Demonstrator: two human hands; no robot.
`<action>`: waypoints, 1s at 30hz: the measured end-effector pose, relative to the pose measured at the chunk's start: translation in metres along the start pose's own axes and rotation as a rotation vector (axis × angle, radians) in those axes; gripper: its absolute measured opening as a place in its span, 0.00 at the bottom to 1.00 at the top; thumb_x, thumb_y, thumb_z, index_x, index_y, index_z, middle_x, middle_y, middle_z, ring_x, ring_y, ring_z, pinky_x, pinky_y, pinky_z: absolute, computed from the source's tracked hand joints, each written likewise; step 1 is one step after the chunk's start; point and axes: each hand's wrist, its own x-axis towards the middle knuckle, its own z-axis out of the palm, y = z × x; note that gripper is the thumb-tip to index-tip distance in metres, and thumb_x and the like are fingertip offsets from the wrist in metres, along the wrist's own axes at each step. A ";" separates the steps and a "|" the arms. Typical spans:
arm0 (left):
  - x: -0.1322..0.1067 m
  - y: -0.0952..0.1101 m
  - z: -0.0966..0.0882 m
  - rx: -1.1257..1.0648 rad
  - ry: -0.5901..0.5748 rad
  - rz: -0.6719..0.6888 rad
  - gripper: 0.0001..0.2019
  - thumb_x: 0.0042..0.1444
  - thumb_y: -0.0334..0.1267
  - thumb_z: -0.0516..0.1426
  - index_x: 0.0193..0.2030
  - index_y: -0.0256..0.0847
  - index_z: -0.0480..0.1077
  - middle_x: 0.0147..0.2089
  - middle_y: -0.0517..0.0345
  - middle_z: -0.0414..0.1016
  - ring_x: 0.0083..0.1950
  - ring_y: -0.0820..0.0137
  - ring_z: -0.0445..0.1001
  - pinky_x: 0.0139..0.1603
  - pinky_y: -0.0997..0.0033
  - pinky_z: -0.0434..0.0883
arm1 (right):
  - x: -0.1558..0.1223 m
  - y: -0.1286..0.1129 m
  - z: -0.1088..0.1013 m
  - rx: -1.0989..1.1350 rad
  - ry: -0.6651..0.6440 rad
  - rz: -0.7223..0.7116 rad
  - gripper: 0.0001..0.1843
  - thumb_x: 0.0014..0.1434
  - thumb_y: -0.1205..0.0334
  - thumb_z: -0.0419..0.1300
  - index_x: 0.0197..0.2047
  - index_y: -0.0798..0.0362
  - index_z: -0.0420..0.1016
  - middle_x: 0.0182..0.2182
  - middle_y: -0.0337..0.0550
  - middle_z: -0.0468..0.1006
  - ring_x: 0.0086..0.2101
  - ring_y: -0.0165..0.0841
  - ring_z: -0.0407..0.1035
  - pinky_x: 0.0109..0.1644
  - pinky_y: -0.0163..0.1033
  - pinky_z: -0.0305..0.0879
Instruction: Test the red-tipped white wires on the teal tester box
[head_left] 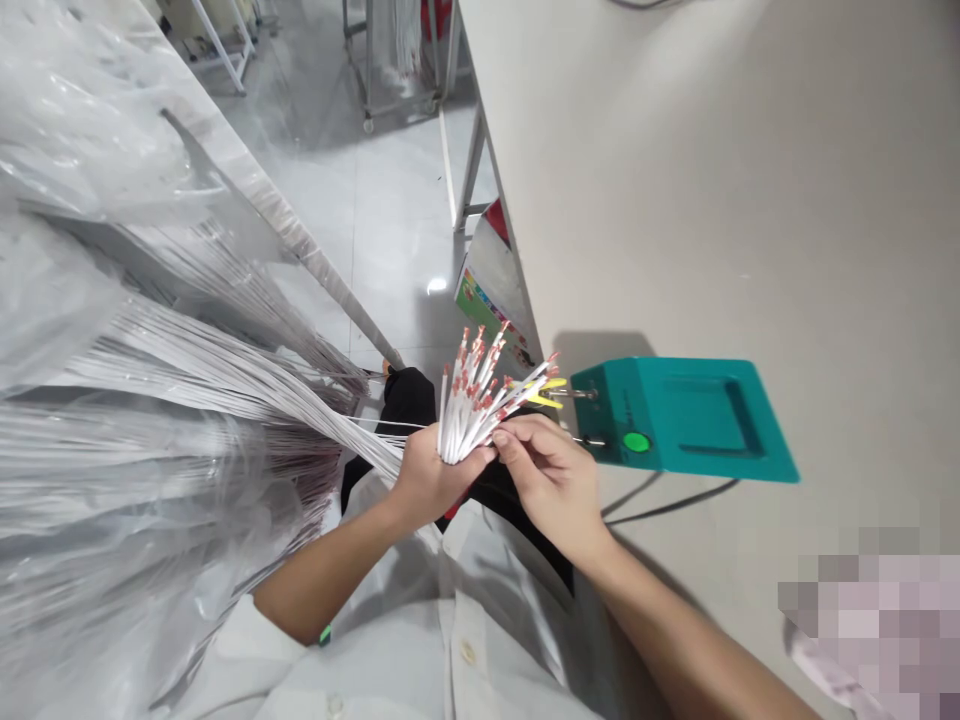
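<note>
My left hand [439,478] is wrapped round a thick bundle of white wires [469,420]. Their stripped copper ends fan out above my fist. My right hand [551,475] is closed, with thumb and forefinger pinched at the right edge of the bundle on a white wire. Just past my right fingers, on the table edge, sits a teal device [694,420] with a green round button [637,442]. A yellow clip [547,392] at its near side lies partly behind the wire ends.
The long wires [247,370] trail left onto a rack covered in clear plastic [67,130]. A pale table [712,200] fills the right side. Black cables [675,503] run from the device. A wheeled metal cart [397,105] stands on the floor behind.
</note>
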 end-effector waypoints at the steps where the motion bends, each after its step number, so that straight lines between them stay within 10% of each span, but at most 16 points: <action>1: 0.000 -0.001 0.000 0.006 0.013 -0.005 0.08 0.47 0.37 0.60 0.34 0.36 0.75 0.35 0.54 0.78 0.38 0.66 0.74 0.41 0.69 0.69 | 0.000 0.000 0.000 0.018 -0.002 0.007 0.05 0.56 0.65 0.58 0.30 0.53 0.74 0.28 0.42 0.73 0.29 0.31 0.68 0.33 0.37 0.66; 6: -0.001 -0.001 -0.003 -0.038 0.022 0.025 0.06 0.48 0.37 0.60 0.29 0.37 0.74 0.31 0.57 0.77 0.34 0.68 0.74 0.38 0.70 0.69 | 0.001 0.003 0.001 0.146 -0.020 0.039 0.05 0.58 0.66 0.56 0.32 0.52 0.73 0.29 0.41 0.72 0.29 0.30 0.68 0.31 0.36 0.66; 14: 0.001 0.007 -0.013 -0.069 -0.060 -0.033 0.10 0.48 0.42 0.59 0.26 0.36 0.74 0.20 0.61 0.69 0.20 0.76 0.62 0.25 0.73 0.62 | 0.002 0.008 -0.005 -0.152 -0.032 -0.310 0.06 0.55 0.72 0.56 0.34 0.53 0.72 0.30 0.43 0.73 0.31 0.30 0.68 0.34 0.36 0.67; 21: 0.003 0.009 -0.016 -0.054 -0.077 -0.035 0.09 0.47 0.40 0.59 0.29 0.35 0.75 0.19 0.62 0.67 0.20 0.77 0.60 0.24 0.74 0.61 | 0.009 -0.003 -0.024 -0.134 0.002 -0.203 0.09 0.58 0.68 0.56 0.40 0.51 0.74 0.35 0.45 0.75 0.36 0.33 0.71 0.40 0.39 0.69; 30: 0.004 0.004 -0.019 -0.023 -0.218 0.120 0.06 0.47 0.37 0.60 0.26 0.36 0.73 0.27 0.58 0.72 0.32 0.70 0.70 0.36 0.71 0.67 | 0.032 -0.015 -0.039 -0.120 -0.477 -0.272 0.06 0.57 0.65 0.57 0.36 0.49 0.76 0.32 0.41 0.78 0.31 0.29 0.72 0.33 0.34 0.68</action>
